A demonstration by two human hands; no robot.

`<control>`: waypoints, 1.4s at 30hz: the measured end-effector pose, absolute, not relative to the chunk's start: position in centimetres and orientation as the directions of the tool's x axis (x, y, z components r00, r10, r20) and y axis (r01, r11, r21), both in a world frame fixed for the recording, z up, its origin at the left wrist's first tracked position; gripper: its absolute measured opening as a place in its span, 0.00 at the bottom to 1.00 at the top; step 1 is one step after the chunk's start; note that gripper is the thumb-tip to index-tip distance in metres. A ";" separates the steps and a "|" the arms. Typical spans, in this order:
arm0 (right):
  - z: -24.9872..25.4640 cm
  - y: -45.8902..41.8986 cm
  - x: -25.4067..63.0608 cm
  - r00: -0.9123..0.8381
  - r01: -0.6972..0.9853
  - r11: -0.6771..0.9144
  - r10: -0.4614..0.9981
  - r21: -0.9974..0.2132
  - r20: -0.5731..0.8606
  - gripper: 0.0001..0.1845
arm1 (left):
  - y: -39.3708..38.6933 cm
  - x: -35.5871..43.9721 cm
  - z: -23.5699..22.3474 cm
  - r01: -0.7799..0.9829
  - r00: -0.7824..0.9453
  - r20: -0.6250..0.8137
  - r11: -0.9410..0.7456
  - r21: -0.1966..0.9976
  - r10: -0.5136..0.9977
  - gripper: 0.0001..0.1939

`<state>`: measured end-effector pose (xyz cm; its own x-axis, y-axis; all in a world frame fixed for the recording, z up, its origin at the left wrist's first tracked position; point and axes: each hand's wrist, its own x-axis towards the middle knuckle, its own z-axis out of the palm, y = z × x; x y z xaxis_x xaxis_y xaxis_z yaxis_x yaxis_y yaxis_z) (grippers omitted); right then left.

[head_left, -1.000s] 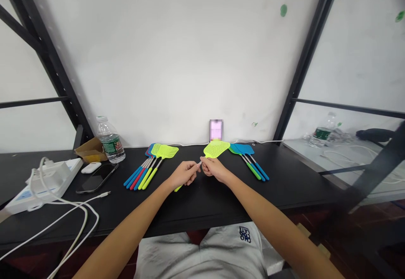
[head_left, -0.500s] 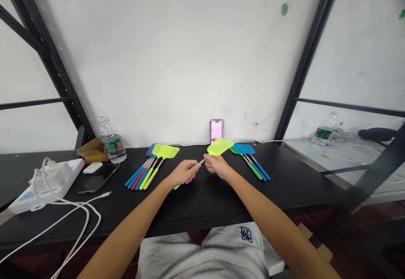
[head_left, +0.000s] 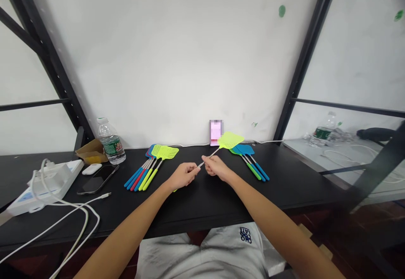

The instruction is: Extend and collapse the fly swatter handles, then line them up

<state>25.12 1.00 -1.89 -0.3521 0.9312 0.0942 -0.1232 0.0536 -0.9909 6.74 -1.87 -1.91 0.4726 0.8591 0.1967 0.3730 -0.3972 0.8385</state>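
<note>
Both of my hands are closed on one yellow-green fly swatter, held slanting over the black table. My left hand grips its lower part, hiding most of the handle. Around the thin metal rod, my right hand is pinched a little higher up. The swatter's perforated head points up and to the right, overlapping other swatters behind it. To the left lies a fanned row of several fly swatters with blue, red and yellow-green handles. On the right, blue and green fly swatters lie together.
A phone leans on the wall at the back. At left are a water bottle, a cardboard box, a white earphone case, a dark phone, and a power strip with white cables. Black metal posts frame both sides.
The held swatter's head has moved up and to the right, and more of its metal rod shows beyond my right hand. My hands stay in nearly the same place.
</note>
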 end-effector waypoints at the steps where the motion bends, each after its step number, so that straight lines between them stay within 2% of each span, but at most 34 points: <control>1: -2.1 0.8 24.6 -0.381 -0.121 0.044 0.920 -0.992 0.088 0.25 | -1.9 6.8 -1.9 0.375 0.472 0.200 -0.401 0.836 0.859 0.22; 13: -1.6 2.1 25.9 -0.281 -0.204 0.106 0.946 -0.973 0.162 0.26 | -2.0 6.1 -0.6 0.349 0.517 0.094 -0.309 0.885 0.851 0.23; 18: -0.5 2.8 28.7 -0.088 -0.227 0.152 0.981 -0.962 0.175 0.25 | -2.1 5.1 -0.1 0.369 0.564 0.033 -0.287 0.884 0.825 0.23; 20: -0.2 3.1 30.0 -0.062 -0.215 0.157 0.983 -0.964 0.174 0.24 | -2.0 4.9 -0.1 0.371 0.577 0.017 -0.280 0.886 0.816 0.22; 30: 0.2 4.1 31.9 0.119 -0.221 0.202 0.977 -0.954 0.179 0.22 | -1.9 4.8 0.0 0.421 0.550 0.030 -0.308 0.853 0.835 0.23; 34: 0.4 4.4 32.9 0.214 -0.269 0.217 0.963 -0.939 0.161 0.22 | -1.8 4.1 0.1 0.462 0.526 0.088 -0.371 0.805 0.846 0.22; 39: 0.5 5.0 34.5 0.439 -0.292 0.335 0.879 -0.896 0.186 0.22 | -1.6 3.5 0.1 0.503 0.523 0.144 -0.441 0.743 0.840 0.21; 42: 0.5 5.4 35.2 0.563 -0.303 0.354 0.816 -0.885 0.133 0.22 | -1.5 3.5 0.1 0.508 0.541 0.133 -0.448 0.735 0.830 0.21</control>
<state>35.21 5.36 0.48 0.5628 0.8158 0.1332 -0.3034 0.3537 -0.8848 3.51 -1.47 0.11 0.5412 0.8304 0.1325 0.5080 -0.4484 0.7355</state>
